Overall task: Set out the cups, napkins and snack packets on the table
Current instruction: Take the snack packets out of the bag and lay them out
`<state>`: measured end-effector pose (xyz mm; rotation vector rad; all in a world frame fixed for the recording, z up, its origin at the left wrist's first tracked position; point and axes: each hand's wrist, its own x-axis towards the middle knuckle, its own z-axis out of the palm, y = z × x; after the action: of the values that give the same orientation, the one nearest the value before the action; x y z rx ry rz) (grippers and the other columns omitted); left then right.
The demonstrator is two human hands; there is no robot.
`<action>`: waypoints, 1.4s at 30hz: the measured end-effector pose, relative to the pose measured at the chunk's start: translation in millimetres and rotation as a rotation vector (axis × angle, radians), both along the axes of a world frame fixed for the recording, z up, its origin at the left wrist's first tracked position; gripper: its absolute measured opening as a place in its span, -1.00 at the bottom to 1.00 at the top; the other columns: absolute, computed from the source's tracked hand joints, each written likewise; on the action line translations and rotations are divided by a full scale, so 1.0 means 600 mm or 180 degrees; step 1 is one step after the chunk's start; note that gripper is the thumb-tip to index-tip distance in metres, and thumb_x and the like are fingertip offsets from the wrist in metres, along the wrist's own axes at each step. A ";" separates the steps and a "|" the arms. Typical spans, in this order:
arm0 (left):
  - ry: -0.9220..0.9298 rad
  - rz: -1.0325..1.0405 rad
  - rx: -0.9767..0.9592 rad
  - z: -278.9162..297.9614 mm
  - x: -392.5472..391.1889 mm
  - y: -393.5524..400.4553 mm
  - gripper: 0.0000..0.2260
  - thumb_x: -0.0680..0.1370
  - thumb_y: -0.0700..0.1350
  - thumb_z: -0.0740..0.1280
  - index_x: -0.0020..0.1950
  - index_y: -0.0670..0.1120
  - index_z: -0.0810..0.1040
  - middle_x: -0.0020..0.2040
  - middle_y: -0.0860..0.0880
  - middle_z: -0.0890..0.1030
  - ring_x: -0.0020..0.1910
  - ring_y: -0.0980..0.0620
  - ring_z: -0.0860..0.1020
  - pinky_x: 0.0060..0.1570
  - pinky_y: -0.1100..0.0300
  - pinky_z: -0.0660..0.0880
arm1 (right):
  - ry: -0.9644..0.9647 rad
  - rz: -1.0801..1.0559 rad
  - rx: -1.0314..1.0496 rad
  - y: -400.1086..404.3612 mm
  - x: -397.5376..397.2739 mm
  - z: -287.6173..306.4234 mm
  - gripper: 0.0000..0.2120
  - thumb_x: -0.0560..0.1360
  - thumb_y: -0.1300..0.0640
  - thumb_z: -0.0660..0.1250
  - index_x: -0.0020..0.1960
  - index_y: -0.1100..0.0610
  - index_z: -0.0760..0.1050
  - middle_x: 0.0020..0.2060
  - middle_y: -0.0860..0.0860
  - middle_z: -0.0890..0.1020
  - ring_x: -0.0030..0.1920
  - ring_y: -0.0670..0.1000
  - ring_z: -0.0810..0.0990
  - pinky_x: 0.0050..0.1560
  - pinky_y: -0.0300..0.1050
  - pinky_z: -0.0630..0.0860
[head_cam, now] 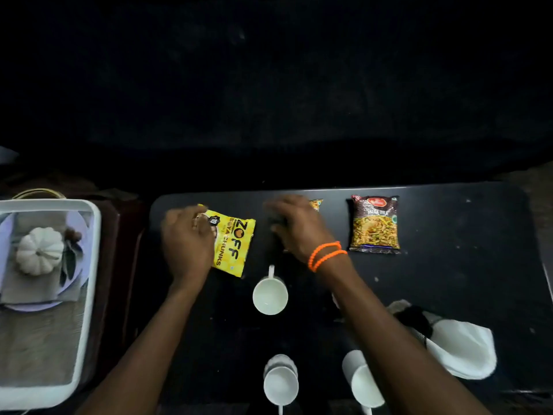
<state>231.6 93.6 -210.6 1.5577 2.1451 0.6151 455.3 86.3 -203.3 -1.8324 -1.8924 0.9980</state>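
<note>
Cups first: three white ceramic mugs [270,295] stand empty on my black table [449,280]; left hand [187,239] grips the yellow soya-chunks packet [232,247], right hand [294,226] covers another packet [316,204], grip unclear; white plastic tray [89,265] holds a white pumpkin ornament [39,250]

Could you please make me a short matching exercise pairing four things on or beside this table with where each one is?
Column one:
1. yellow soya chunks packet
2. dark mixture packet
3. white napkin
4. white tray

Column two:
A. off the table's left edge, holding a small white pumpkin
B. far side of the table, right of both hands, untouched
C. under the left hand
D. near right part of the table

Pairs: 1-C, 2-B, 3-D, 4-A
</note>
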 end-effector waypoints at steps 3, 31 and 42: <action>0.0054 0.0541 -0.0699 -0.030 -0.039 -0.048 -0.77 0.58 -0.05 0.46 0.15 -0.16 0.61 0.14 -0.28 0.55 0.13 -0.23 0.53 -0.06 0.14 0.39 | -0.0226 0.0983 -0.0050 0.025 -0.099 -0.015 -0.49 0.54 0.26 0.41 0.46 0.01 0.51 0.44 0.08 0.52 0.48 0.14 0.38 0.40 0.15 0.45; -0.0076 -0.1542 -0.0870 -0.025 -0.037 0.032 -0.44 0.57 -0.12 0.50 0.55 0.03 0.47 0.62 -0.16 0.37 0.59 -0.27 0.31 0.56 -0.31 0.26 | -0.0831 -0.0702 0.0034 0.003 -0.065 -0.024 -0.58 0.50 0.17 0.45 0.35 0.15 0.56 0.27 0.20 0.55 0.26 0.26 0.52 0.19 0.17 0.57; 0.0359 -0.1865 -0.1025 -0.034 -0.012 0.033 -0.35 0.53 -0.04 0.54 0.59 -0.04 0.42 0.62 -0.17 0.36 0.61 -0.23 0.27 0.60 -0.12 0.20 | -0.1258 -0.0932 -0.0328 -0.026 0.000 -0.034 -0.54 0.53 0.36 0.40 0.39 0.10 0.52 0.36 0.15 0.46 0.35 0.20 0.41 0.15 0.07 0.57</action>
<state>224.7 113.7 -231.1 1.9287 1.6215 -0.0111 455.2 70.7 -223.4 -2.4268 -1.7198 0.6829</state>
